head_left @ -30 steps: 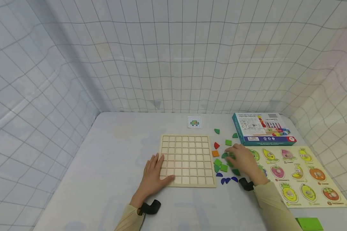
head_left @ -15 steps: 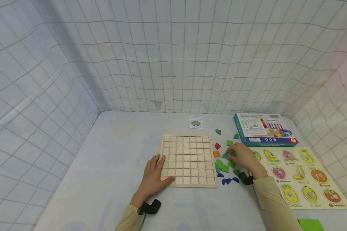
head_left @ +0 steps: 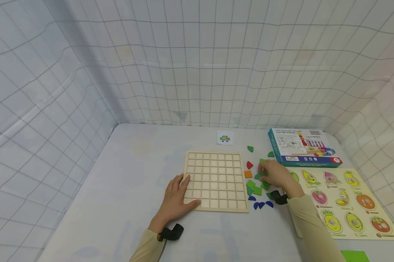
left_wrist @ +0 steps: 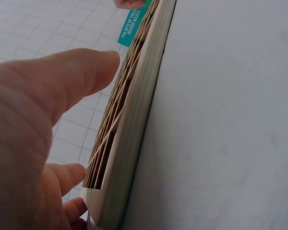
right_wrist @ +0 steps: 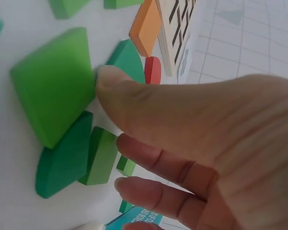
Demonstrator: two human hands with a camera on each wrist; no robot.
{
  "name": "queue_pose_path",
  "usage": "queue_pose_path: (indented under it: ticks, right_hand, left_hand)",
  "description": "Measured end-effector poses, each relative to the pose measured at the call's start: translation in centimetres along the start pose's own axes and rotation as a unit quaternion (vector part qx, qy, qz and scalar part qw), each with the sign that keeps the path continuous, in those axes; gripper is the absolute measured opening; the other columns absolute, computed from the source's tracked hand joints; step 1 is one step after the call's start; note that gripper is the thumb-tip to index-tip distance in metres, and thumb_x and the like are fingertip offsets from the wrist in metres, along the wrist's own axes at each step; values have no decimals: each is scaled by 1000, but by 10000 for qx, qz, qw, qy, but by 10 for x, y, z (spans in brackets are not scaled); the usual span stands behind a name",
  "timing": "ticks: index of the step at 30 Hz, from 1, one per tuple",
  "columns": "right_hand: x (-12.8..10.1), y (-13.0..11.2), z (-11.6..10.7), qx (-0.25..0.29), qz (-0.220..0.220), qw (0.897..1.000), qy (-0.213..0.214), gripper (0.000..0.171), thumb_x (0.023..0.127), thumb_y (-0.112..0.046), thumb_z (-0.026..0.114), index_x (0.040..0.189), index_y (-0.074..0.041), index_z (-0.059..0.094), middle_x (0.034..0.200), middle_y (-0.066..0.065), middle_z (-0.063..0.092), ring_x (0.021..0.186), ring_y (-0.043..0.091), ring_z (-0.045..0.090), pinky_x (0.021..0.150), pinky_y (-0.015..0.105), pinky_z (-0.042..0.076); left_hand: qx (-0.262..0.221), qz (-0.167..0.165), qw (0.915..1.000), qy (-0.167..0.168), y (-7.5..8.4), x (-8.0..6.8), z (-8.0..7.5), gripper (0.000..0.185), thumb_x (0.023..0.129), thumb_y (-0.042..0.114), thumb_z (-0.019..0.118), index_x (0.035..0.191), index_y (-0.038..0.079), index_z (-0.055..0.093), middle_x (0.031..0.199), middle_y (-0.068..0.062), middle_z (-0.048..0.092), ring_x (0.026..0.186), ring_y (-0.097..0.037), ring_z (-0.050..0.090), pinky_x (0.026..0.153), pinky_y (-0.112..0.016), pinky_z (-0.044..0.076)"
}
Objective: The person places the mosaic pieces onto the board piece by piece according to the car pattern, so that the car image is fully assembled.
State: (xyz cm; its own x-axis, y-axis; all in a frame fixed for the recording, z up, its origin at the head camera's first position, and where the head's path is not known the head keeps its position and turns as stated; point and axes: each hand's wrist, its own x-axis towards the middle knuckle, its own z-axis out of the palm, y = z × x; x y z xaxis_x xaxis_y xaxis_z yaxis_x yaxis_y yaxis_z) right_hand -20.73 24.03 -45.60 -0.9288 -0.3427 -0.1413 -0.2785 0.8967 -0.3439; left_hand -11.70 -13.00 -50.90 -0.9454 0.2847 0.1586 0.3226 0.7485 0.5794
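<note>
My left hand lies at the left side of a wooden grid board, fingers spread straight along its edge and the thumb over its near left corner. The board's squares hold no pieces. To its right, my right hand is low over a scatter of flat coloured pieces, fingers bent loosely. In the right wrist view its thumb tip overlaps a dark green quarter-circle piece; nothing shows between thumb and fingers. Beside the thumb are a light green square and another dark green piece.
An orange square, a red quarter-circle and several blue half-circles lie near the board. Behind it is a small picture card. A teal-edged box and a fruit puzzle board stand right.
The head view has shifted slightly, so the board and pieces sit further right. Right fingertips have moved a little away from me, now overlapping a green square. The left hand stays at the board.
</note>
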Motion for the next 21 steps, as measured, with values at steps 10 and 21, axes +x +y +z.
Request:
queue_pose_path:
  ticks: [10, 21]
  right_hand:
    - [-7, -2, 8, 796, 278, 9961, 251, 17, 80, -7, 75, 83, -13, 60, 83, 1, 58, 74, 20, 51, 67, 34, 45]
    - [-15, -2, 13, 1209, 143, 9915, 467, 9, 85, -6, 70, 88, -12, 63, 81, -1, 62, 70, 17, 52, 63, 32, 46]
  left_hand:
    - [-76, 68, 9996, 248, -3, 0, 0, 77, 83, 45, 67, 143, 5, 41, 148, -20, 28, 134, -38, 23, 105, -56, 20]
    - [-161, 142, 9992, 330, -3, 0, -1, 68, 84, 40, 68, 138, 5, 47, 146, -20, 31, 135, -38, 23, 105, -56, 20]
